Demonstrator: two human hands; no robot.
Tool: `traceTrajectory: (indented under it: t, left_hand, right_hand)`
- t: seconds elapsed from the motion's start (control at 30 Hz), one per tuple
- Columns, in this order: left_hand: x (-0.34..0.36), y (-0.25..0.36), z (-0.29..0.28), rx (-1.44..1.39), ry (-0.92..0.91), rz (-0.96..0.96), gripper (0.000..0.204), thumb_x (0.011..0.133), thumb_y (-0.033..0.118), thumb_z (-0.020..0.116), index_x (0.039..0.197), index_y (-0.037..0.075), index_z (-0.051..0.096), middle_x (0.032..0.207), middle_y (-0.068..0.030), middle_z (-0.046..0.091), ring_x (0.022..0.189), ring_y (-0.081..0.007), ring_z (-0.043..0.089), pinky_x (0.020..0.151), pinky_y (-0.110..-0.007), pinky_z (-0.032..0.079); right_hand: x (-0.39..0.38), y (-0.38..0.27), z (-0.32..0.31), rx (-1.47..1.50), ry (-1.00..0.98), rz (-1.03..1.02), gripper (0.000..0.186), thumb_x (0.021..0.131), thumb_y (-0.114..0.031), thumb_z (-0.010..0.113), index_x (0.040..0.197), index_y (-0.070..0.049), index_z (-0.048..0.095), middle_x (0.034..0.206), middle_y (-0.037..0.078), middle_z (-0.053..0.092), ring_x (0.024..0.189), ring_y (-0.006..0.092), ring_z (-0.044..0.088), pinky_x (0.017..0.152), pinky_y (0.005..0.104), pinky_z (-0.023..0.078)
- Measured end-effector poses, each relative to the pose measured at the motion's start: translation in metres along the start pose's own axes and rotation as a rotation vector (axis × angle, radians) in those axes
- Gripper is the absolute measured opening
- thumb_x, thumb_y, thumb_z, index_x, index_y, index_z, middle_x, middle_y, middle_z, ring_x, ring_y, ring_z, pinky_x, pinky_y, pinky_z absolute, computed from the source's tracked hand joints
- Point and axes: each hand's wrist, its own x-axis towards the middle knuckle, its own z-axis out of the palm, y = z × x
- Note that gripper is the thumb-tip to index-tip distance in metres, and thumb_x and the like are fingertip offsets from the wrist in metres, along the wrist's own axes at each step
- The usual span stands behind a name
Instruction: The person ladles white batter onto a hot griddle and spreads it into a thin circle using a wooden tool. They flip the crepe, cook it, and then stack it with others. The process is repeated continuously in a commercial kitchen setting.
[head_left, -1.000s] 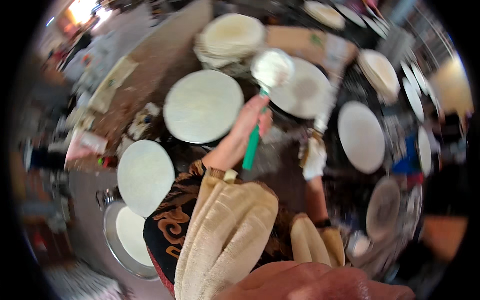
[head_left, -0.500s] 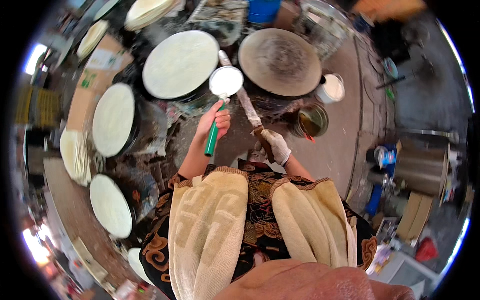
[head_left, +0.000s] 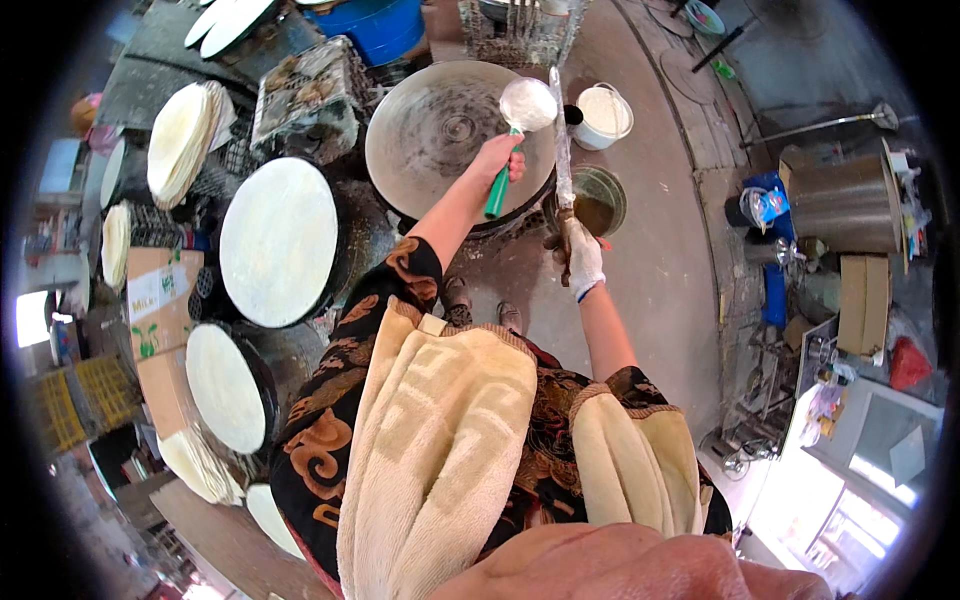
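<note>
My left hand [head_left: 500, 160] is closed round the green handle of a ladle [head_left: 527, 106] whose round bowl is full of white batter, raised over the right part of a bare, browned round griddle [head_left: 420, 145]. My right hand [head_left: 583, 258], in a white glove, grips the brown end of a long batter-smeared spreader [head_left: 562, 150], which points forward along the griddle's right edge. Beyond the spreader stands a white bucket [head_left: 605, 120] of pale batter. A metal pail [head_left: 603, 205] with murky liquid sits under the spreader, beside the griddle.
On the left are griddles covered with white rounds [head_left: 277, 240] [head_left: 225, 385], stacks of thin sheets [head_left: 180, 145], cardboard [head_left: 160, 295] and a crusted box [head_left: 310, 95]. A blue tub [head_left: 375, 30] is at the back. A steel drum [head_left: 840, 205] and clutter line the right side.
My view has turned right from the white-covered griddles to the bare one. The ladle and spreader have moved with my hands over to it, both still held.
</note>
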Motion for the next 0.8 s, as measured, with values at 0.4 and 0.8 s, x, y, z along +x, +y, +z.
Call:
traceTrajectory:
  t: [0.4,0.8]
  left_hand:
    - [0.057,0.131,-0.098,1.835,0.049,0.696,0.057,0.088,0.02,0.055,0.14,0.032,0.038,0.086,-0.0171,0.064,0.072,-0.0347,0.062,0.067,-0.044,0.05]
    - [0.025,0.169,-0.154,2.016,0.246,0.831,0.069,0.082,0.01,0.062,0.141,0.034,0.036,0.086,-0.0138,0.063,0.077,-0.0348,0.062,0.068,-0.044,0.05]
  right_hand:
    - [-0.03,-0.031,0.044,-0.362,0.199,-0.057,0.048,0.089,-0.034,0.055,0.129,-0.008,0.055,0.089,0.004,0.064,0.072,0.0092,0.055,0.07,0.0256,0.046]
    - [0.042,-0.035,0.195,0.009,-0.044,-0.016,0.046,0.088,-0.031,0.061,0.123,-0.001,0.057,0.09,0.004,0.064,0.064,0.0095,0.056,0.058,0.0251,0.047]
